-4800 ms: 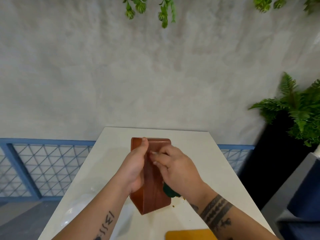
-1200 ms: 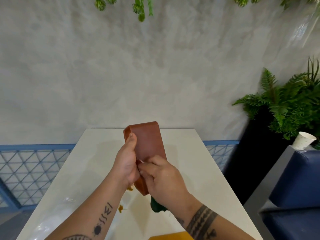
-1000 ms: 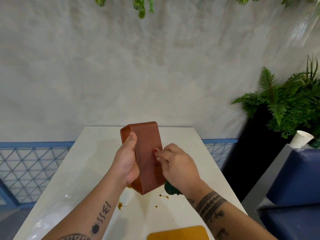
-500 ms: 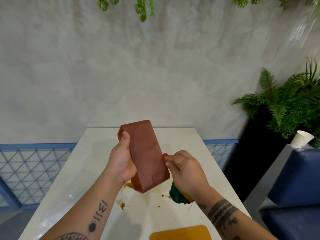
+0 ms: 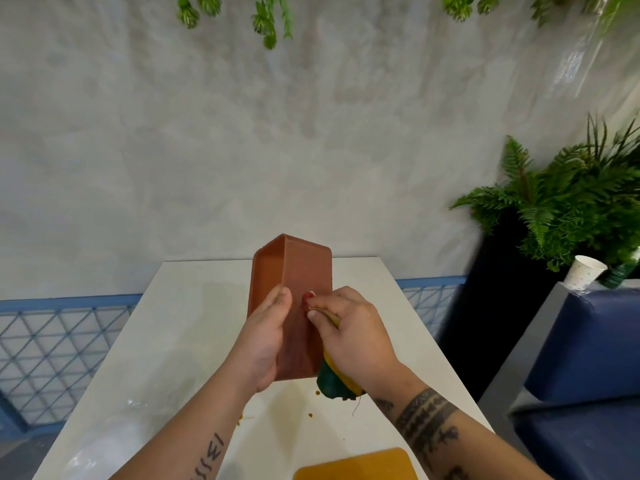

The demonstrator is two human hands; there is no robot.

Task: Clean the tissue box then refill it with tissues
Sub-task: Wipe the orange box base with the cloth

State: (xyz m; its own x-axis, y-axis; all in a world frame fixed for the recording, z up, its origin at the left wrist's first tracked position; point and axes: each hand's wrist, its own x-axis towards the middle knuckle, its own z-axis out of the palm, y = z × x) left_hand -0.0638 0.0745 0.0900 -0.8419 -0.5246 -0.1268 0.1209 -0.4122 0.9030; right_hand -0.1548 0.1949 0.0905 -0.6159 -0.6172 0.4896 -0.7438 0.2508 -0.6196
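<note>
A brown rectangular tissue box (image 5: pixel 304 271) is held upright above the white table (image 5: pixel 187 341), its open hollow side turned to the left. My left hand (image 5: pixel 265 337) grips its lower left edge, thumb on the near face. My right hand (image 5: pixel 353 336) holds a bunched green, yellow and red cloth (image 5: pixel 334 382) against the box's near face. No tissues are visible.
Small brown stains and crumbs (image 5: pixel 311 414) dot the table under the box. A yellow flat piece (image 5: pixel 356 465) lies at the near edge. A clear plastic wrap (image 5: pixel 100 455) sits near left. At right are a black planter with ferns (image 5: pixel 568 199), a blue seat (image 5: pixel 588 344) and a paper cup (image 5: pixel 583 277).
The box has been turned so its open side faces left. My right hand with the cloth has moved from the box's right edge back onto its near face.
</note>
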